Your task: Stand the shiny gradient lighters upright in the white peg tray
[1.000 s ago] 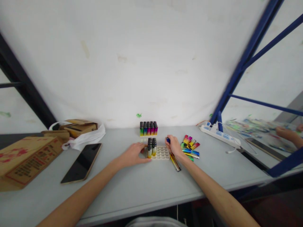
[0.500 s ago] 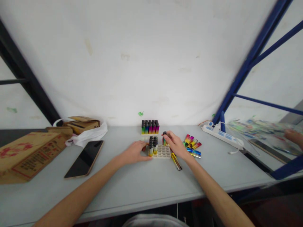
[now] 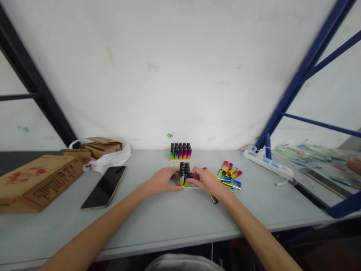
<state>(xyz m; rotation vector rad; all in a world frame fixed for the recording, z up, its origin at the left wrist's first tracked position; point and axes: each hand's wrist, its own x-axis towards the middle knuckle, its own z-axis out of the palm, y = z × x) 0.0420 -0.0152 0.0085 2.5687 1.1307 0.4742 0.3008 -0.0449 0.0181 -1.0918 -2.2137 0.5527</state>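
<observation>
Black-topped lighters (image 3: 182,177) stand upright in the left part of a pale tray (image 3: 194,187), mostly covered by my hands. My left hand (image 3: 163,180) grips the tray's left side, thumb at the front corner and fingers farther back. Over the tray's right part, my right hand (image 3: 205,180) is closed on a lighter (image 3: 189,175), which tilts beside the standing ones. Its lower part is hard to make out. Another lighter (image 3: 214,198) lies partly hidden under my right hand. Several shiny coloured lighters (image 3: 231,175) lie loose to the right.
A filled block of rainbow lighters (image 3: 181,151) stands near the wall. On the left are a phone (image 3: 105,187), a cardboard box (image 3: 39,180) and a white bag (image 3: 113,160). A power strip (image 3: 267,162) lies right. Another person's hand (image 3: 354,165) shows beyond the blue frame (image 3: 284,90).
My right hand has moved left and toward me with its lighter, from the tray's back right to beside the standing lighters. My left hand stays at the tray. The view shifted slightly.
</observation>
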